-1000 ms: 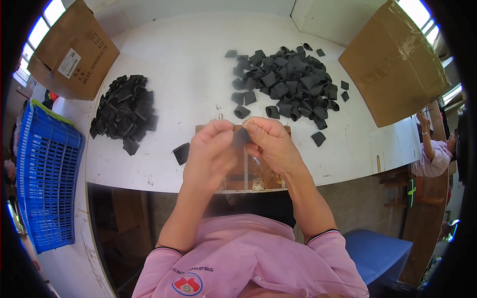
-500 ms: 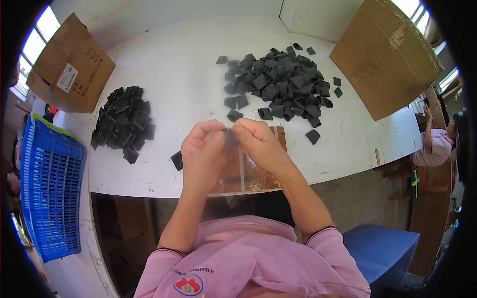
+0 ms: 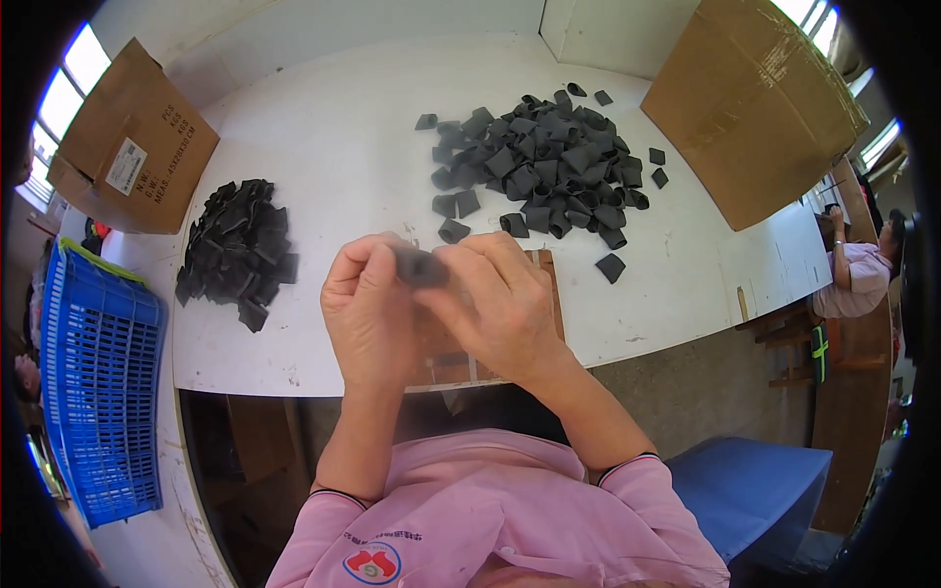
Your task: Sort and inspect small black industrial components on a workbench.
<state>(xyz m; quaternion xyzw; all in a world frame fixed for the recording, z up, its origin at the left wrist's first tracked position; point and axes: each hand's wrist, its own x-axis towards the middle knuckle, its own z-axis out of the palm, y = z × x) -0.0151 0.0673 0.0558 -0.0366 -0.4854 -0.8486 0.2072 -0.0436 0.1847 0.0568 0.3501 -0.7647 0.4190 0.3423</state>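
Note:
A short dark grey fabric sleeve (image 3: 419, 268) is pinched between my two hands above the front of the table, its open end showing. Fingers and thumb of my left hand (image 3: 368, 309) close on its left side. My right hand (image 3: 508, 304) grips the right side with bent fingers. Below them lies a brown wooden board (image 3: 441, 358), mostly hidden by my hands. Beyond my right hand spreads a loose heap of similar sleeves (image 3: 554, 167), many standing open like tubes. To the left is a second pile of flatter dark pieces (image 3: 235, 245).
Cardboard boxes stand at the far left (image 3: 147, 147) and far right (image 3: 755, 108) of the white table (image 3: 333, 137). A blue plastic basket (image 3: 103, 382) is beside the table's left edge. A blue sheet-like object (image 3: 750, 490) sits low at right. Another person (image 3: 867, 265) is at the far right.
Both hands have shifted left with the sleeve, which has turned so its opening shows. A dark piece lying by my left hand is no longer visible. The piles look the same.

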